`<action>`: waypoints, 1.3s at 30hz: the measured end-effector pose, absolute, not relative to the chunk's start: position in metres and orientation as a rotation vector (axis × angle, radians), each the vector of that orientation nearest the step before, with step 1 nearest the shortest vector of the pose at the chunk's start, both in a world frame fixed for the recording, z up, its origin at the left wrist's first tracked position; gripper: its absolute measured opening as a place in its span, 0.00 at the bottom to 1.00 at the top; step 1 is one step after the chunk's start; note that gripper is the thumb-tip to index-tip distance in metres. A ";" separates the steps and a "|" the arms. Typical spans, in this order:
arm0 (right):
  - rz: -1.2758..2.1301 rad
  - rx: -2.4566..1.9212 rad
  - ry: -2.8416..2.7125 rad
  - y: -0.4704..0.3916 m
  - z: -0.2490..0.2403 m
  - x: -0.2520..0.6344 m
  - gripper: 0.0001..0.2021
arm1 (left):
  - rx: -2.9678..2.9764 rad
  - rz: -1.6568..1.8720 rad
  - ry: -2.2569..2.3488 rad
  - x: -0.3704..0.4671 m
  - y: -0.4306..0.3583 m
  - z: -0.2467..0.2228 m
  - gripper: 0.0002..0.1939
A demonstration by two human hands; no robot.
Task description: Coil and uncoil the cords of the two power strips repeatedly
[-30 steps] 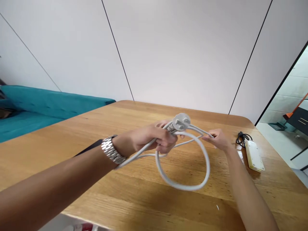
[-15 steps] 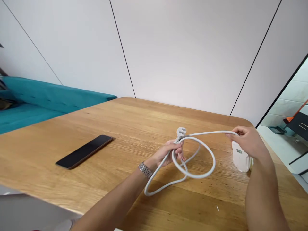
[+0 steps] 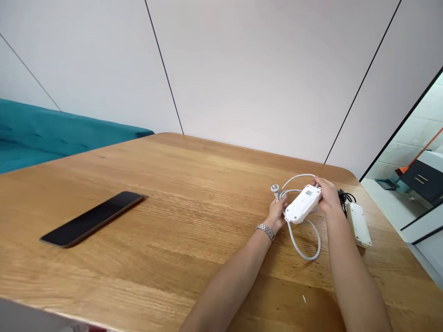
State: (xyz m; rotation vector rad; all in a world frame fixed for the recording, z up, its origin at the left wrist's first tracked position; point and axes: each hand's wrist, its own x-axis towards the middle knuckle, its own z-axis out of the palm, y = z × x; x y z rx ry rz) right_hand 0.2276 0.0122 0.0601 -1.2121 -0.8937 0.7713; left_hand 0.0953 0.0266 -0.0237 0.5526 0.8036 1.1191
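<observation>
Above the right part of the table, my left hand [image 3: 278, 213] is closed around the looped white power cord [image 3: 313, 255]. The cord's plug [image 3: 275, 188] sticks up from that hand with its prongs upward. My right hand [image 3: 326, 192] grips one end of a white power strip [image 3: 303, 203], where the cord joins it. A small label shows on the strip's upturned face, and its near end lies close to my left fingers. Part of the cord loop is hidden behind the strip.
A second white power strip [image 3: 360, 223] with a black cord [image 3: 347, 197] lies right of my right wrist. A black phone [image 3: 93, 219] lies on the wooden table [image 3: 194, 184] at left. A small white scrap [image 3: 304, 299] lies near the front. Behind stands a teal sofa [image 3: 69, 133].
My right hand has lifted the power strip and brought it left to the coiled cord in my left hand. The second strip has come into view. The camera has turned slightly.
</observation>
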 end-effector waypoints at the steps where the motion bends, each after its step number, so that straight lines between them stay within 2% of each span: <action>1: 0.666 -1.274 -0.916 0.018 0.050 0.232 0.18 | 0.643 1.099 0.907 0.092 0.030 -0.026 0.18; 5: 0.459 -1.446 -0.956 0.028 0.019 0.243 0.19 | 1.078 1.010 1.332 0.066 0.042 -0.021 0.13; 8: 0.342 -1.584 -1.012 0.027 0.002 0.242 0.15 | 1.307 0.983 1.524 0.051 0.038 -0.014 0.11; 12: 0.148 -1.702 -1.079 0.022 -0.009 0.231 0.11 | 1.721 0.788 1.684 0.043 0.019 -0.008 0.20; 15: 0.004 -1.702 -1.188 0.012 -0.010 0.212 0.12 | 2.077 0.611 1.697 0.033 0.006 -0.010 0.23; 19: -0.282 -1.515 -1.750 -0.021 -0.016 0.171 0.13 | 2.293 0.620 1.500 0.005 -0.004 -0.022 0.20; 21: -0.309 -1.464 -2.008 -0.041 -0.022 0.150 0.16 | 2.386 0.627 1.386 -0.010 -0.005 -0.027 0.19; 24: -0.230 -1.569 -2.252 -0.062 -0.030 0.128 0.32 | 2.419 0.666 1.324 -0.023 -0.003 -0.029 0.18; 26: -0.185 -1.656 -2.333 -0.066 -0.031 0.123 0.34 | 2.384 0.703 1.420 -0.025 -0.001 -0.026 0.17; 35: -0.244 -1.729 -2.282 -0.020 -0.028 0.165 0.17 | 2.361 0.761 1.663 -0.019 -0.002 -0.016 0.11; 39: -0.345 -1.925 -2.074 -0.005 -0.033 0.209 0.13 | 2.297 0.686 1.754 -0.020 -0.004 -0.014 0.12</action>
